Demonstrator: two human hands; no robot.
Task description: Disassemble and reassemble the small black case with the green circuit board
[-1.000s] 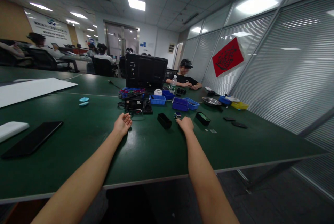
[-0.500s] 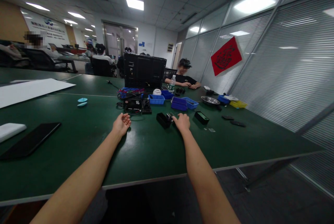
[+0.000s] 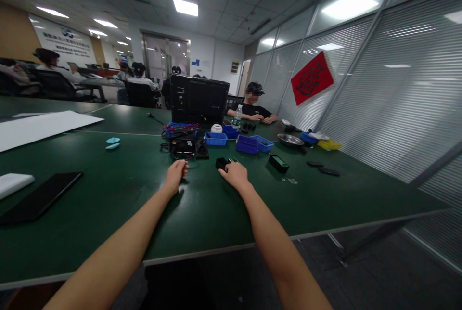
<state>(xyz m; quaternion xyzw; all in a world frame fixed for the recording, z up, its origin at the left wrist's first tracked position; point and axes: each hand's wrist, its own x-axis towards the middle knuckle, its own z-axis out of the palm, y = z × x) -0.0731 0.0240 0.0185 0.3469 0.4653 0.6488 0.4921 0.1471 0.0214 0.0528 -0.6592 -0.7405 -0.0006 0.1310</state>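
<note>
My right hand [image 3: 234,175] lies over a small black open-topped box [image 3: 221,162] on the green table. Its thumb is against the near side, and the fingers reach over the right part, mostly hiding it. A bit of shiny metal [image 3: 233,160] shows just past the fingers; I cannot make out what it is. To the left, my left hand [image 3: 177,175] rests on the tabletop, its fingers loosely bent and holding nothing. Just beyond it stands a black power adapter box [image 3: 183,145] with cables. A second black box with a green top [image 3: 279,163] sits to the right.
Blue bins [image 3: 215,138], a purple-blue box [image 3: 247,144], a white ball [image 3: 216,128] and a water bottle [image 3: 237,116] stand before a monitor [image 3: 199,100]. A metal bowl [image 3: 290,140] is at the right. Across the table sits a person [image 3: 254,105]. A black panel [image 3: 43,197] lies left.
My right hand has moved left from beside the metal part onto the black box. The left hand has shifted slightly right and turned its palm downward.
</note>
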